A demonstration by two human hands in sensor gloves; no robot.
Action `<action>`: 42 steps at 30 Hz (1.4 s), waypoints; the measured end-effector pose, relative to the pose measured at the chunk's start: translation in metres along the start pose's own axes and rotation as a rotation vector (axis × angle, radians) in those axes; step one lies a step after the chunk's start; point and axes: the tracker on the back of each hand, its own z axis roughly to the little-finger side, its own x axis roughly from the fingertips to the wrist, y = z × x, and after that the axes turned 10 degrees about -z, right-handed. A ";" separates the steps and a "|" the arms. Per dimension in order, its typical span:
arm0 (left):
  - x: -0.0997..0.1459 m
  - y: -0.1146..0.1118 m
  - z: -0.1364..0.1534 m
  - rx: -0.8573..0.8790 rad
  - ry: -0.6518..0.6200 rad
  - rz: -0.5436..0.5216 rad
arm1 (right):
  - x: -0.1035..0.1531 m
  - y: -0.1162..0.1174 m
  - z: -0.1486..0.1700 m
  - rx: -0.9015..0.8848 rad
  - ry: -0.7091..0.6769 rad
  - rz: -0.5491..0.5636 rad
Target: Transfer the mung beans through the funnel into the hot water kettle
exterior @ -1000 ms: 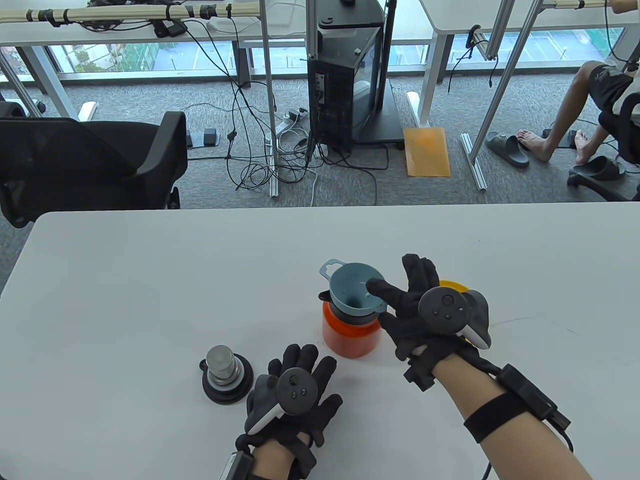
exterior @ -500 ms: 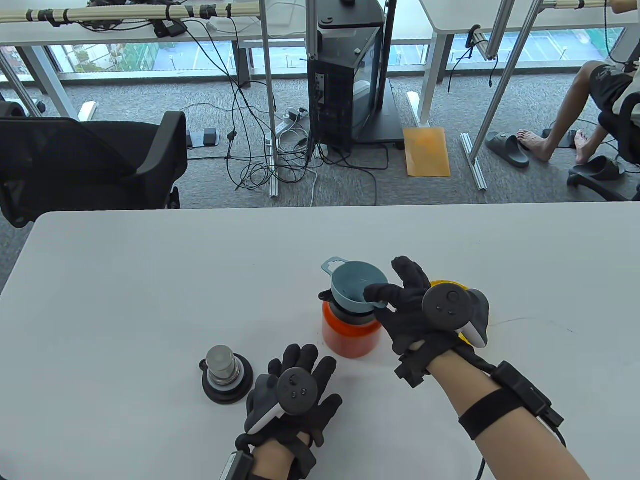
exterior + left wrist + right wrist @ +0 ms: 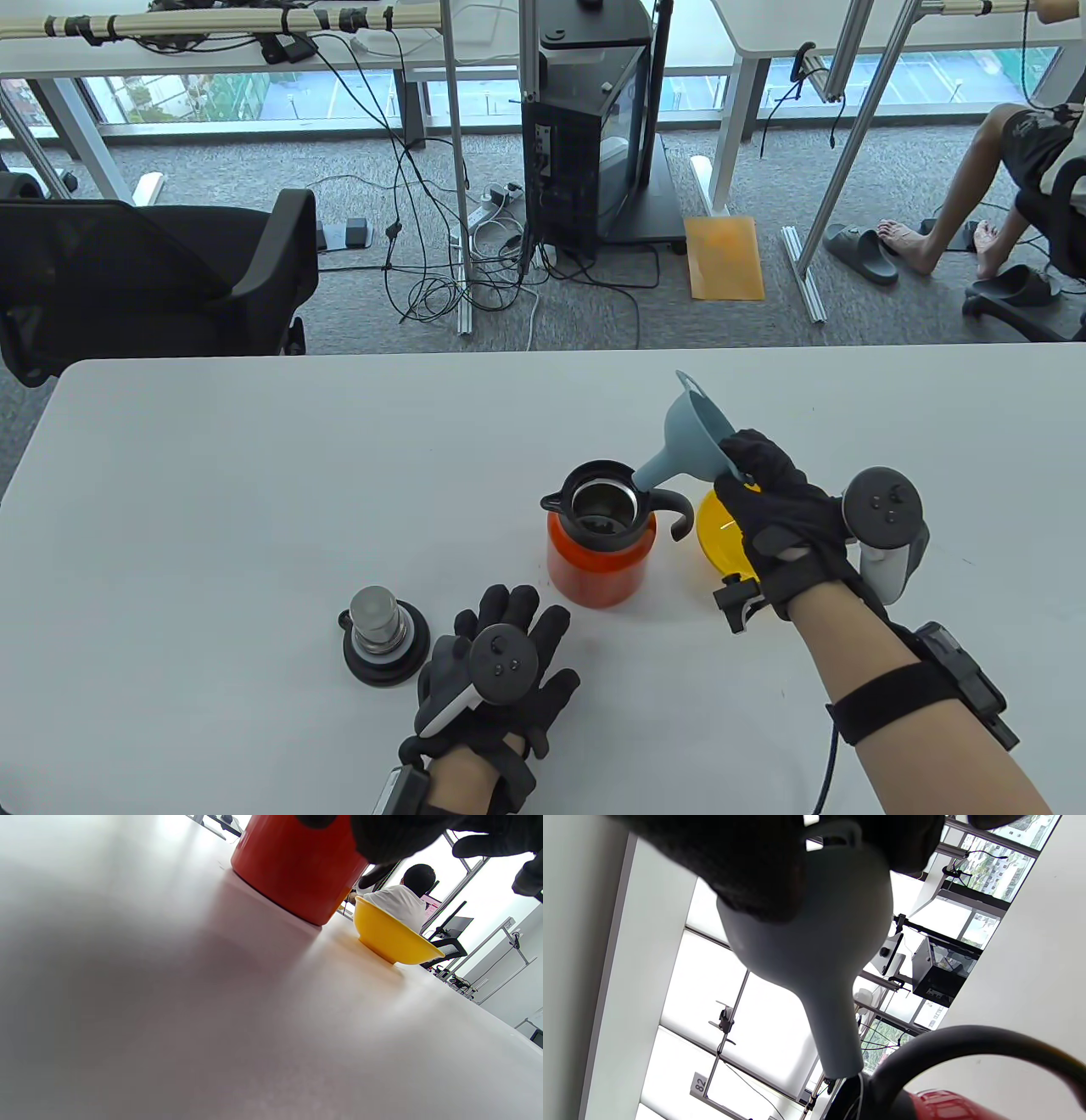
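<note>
The orange kettle [image 3: 600, 567] stands open on the table, dark beans showing inside its steel mouth [image 3: 604, 506]. My right hand [image 3: 776, 501] grips the blue-grey funnel [image 3: 691, 433] by its rim and holds it tilted in the air, spout pointing down-left at the kettle's handle [image 3: 674, 507]. The funnel [image 3: 818, 955] fills the right wrist view above the handle [image 3: 967, 1048]. The yellow bowl [image 3: 719, 535] sits right of the kettle, partly under my right hand; it also shows in the left wrist view [image 3: 390, 935]. My left hand [image 3: 501, 671] rests flat on the table, fingers spread, holding nothing.
The kettle's lid [image 3: 383, 632], steel top on a black base, stands left of my left hand. An office chair [image 3: 153, 272] is beyond the table's far left edge. A person sits at the far right [image 3: 1001, 178].
My right hand lifted the funnel out of the kettle's mouth and swung it up and to the right, tilting it. The kettle's mouth and the yellow bowl now show. My left hand has not moved.
</note>
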 end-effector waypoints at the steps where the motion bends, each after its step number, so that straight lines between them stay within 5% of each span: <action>1: 0.000 0.000 0.000 0.000 -0.001 0.000 | 0.002 -0.003 0.005 -0.004 0.023 0.008; 9: -0.001 -0.001 -0.002 0.001 -0.013 0.001 | 0.029 -0.031 0.050 0.028 0.167 0.060; 17: -0.001 -0.001 -0.002 -0.002 -0.015 0.000 | 0.045 -0.033 0.082 0.175 0.277 0.036; 29: -0.002 -0.003 -0.005 -0.015 -0.013 0.003 | 0.049 -0.023 0.071 0.278 0.181 -0.031; 36: -0.001 -0.002 -0.004 -0.014 -0.014 -0.001 | 0.066 -0.018 0.058 0.434 0.037 -0.195; 42: -0.002 -0.005 -0.005 -0.019 -0.018 0.011 | 0.093 -0.001 0.067 0.673 0.060 -0.418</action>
